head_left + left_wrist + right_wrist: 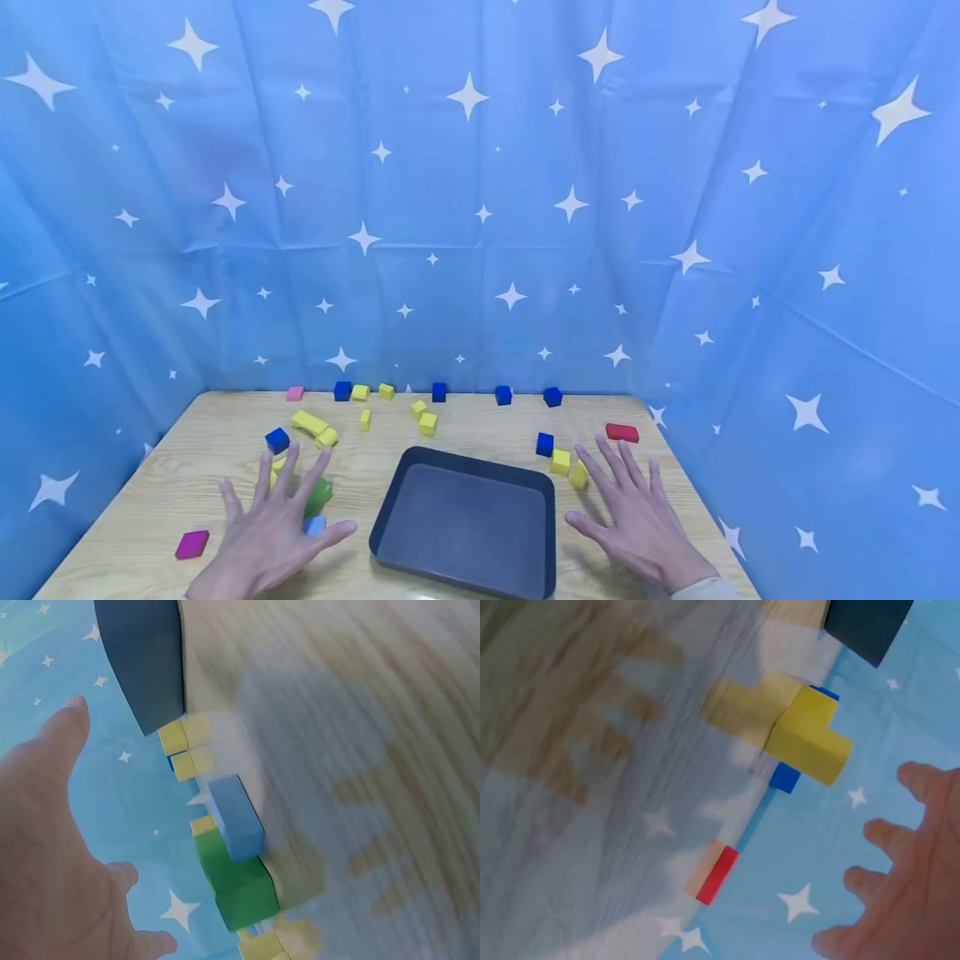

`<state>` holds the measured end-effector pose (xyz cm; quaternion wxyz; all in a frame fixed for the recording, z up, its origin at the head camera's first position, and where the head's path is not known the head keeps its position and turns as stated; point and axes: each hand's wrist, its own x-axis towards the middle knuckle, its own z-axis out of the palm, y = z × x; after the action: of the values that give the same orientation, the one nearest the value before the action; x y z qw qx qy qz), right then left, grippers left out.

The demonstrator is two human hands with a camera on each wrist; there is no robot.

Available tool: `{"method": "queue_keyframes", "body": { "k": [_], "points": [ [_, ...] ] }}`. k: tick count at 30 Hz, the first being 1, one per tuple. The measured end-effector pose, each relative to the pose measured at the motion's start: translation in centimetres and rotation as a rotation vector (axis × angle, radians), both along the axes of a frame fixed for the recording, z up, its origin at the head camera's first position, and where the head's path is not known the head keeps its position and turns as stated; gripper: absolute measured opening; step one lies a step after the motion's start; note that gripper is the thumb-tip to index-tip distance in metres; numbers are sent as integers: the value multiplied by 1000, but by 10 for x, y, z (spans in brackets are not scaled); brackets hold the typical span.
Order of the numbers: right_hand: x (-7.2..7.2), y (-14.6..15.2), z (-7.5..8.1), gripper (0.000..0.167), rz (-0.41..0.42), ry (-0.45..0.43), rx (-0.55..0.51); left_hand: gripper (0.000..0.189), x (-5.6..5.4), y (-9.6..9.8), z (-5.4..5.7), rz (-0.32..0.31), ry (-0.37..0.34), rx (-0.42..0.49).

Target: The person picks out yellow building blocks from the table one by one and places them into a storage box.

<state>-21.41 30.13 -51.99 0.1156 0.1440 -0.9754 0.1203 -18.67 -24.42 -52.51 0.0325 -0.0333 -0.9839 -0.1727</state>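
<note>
Between outspread, released hands (264, 527) (641, 521) sits a dark, shallow, round-cornered tray (465, 527); bright yellow blocks (560, 462) lie near.

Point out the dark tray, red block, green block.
Dark tray (465, 527): head view, bare inner floor.
Red block (622, 432): head view, visible middle.
Green block (238, 883): left wrist view, visible middle.

Matt tray (465, 525), glossy wooden table (358, 471)
The grained wood under the tray shone with reflections; the curtain (450, 321) behind it looked like smooth, creased cloth, and the blocks (428, 425) around it appeared smooth.
</note>
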Motion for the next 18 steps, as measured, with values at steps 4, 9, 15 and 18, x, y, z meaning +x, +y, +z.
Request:
{"method": "queue_keyframes", "body": {
  "k": [4, 9, 15, 18],
  "points": [
    [6, -5, -1, 90, -5, 1, -9, 112, 3, 10, 1, -16, 35, -25],
    [13, -15, 2, 79, -6, 22, -30, 108, 8, 27, 2, -44, 80, -23],
    [19, -30, 2, 73, -14, 74, -24, 105, 9, 46, 4, -62, 63, -19],
    [21, -38, 4, 69, -22, 52, -34, 103, 8, 54, 6, -73, 29, -9]
  ]
}}
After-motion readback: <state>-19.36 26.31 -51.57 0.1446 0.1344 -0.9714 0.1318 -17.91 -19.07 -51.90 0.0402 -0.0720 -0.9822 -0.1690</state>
